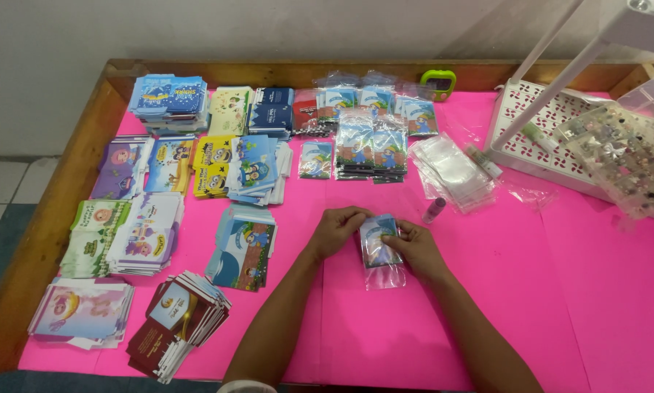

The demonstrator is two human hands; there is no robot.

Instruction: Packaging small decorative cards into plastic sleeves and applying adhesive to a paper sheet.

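Observation:
My left hand (336,229) and my right hand (416,247) both grip a small stack of blue printed envelopes in a clear plastic sleeve (380,251), which lies on the pink table cover (487,313). The left fingers pinch the sleeve's upper left edge. The right fingers press on its right side. The sleeve's open tail points toward me.
Several piles of printed envelopes (243,247) fill the left half. Bagged packs (371,145) lie at the back middle. A heap of empty clear sleeves (454,171) and a small pink tube (435,210) lie to the right. A white perforated rack (538,138) and a green timer (437,84) stand behind.

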